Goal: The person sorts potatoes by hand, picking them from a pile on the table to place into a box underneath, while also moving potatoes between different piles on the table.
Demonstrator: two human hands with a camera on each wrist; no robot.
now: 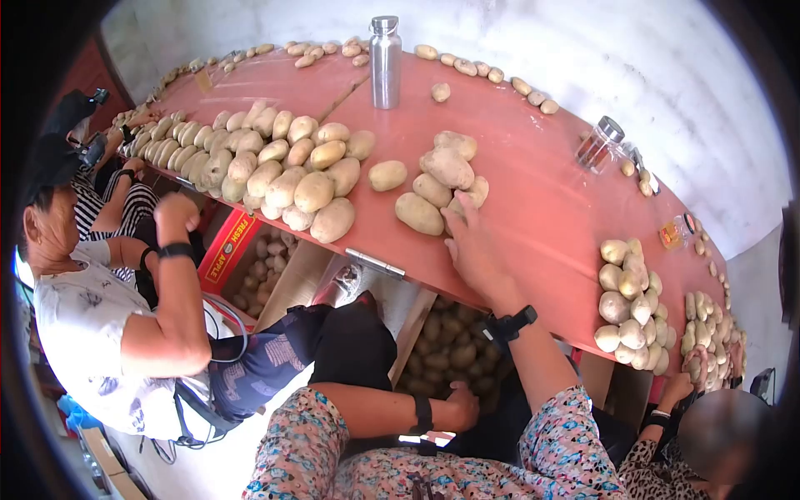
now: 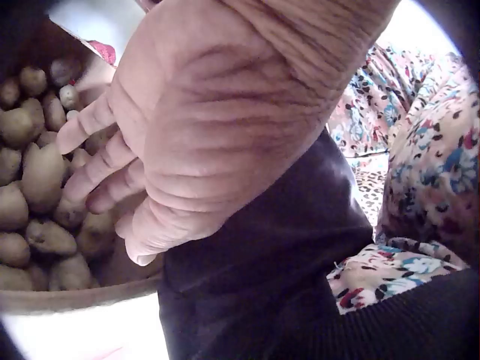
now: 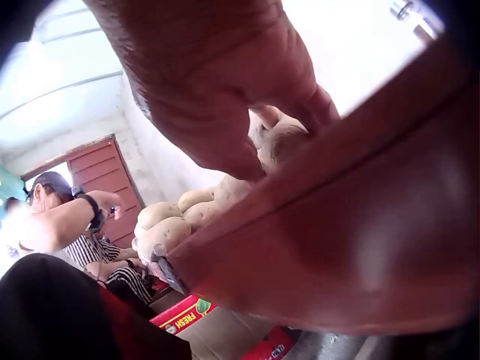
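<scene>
My right hand [image 1: 477, 257] reaches over the red table and grips a potato [image 1: 477, 191] at the near end of a small potato cluster. In the right wrist view that potato [image 3: 286, 142] shows between the thumb and fingers of my right hand [image 3: 217, 90]. Beside it lie a large potato [image 1: 419, 214] and several others. My left hand [image 1: 461, 407] hangs low by my lap, near a box of potatoes [image 1: 450, 346] below the table edge. Seen from the left wrist, the left hand [image 2: 217, 120] has loose, spread fingers in front of the boxed potatoes [image 2: 43, 176].
Long rows of potatoes [image 1: 283, 179] cover the table's left side; another pile [image 1: 633, 304] sits at right. A steel bottle [image 1: 385, 62] and a glass jar [image 1: 598, 143] stand farther back. People work at both sides. A red apple carton [image 1: 227, 250] is under the table.
</scene>
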